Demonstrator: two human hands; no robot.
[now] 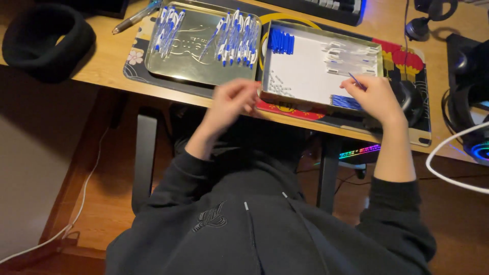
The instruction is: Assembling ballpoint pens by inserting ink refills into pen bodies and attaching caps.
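With the right hand pinching 1 thin blue refill over the white tray, keep it level while the left hand, fingers curled together, steadies the tray's near edge.

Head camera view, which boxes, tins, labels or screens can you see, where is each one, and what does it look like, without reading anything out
Gold tin lid: desk, left of centre, shallow metal rectangle with embossed design, holding two heaps of blue-and-white pens.
White-lined tin tray: right of it, gold rim, holding blue and clear pen parts; left hand at its corner, right hand at its near edge.
No screens or paper labels visible.
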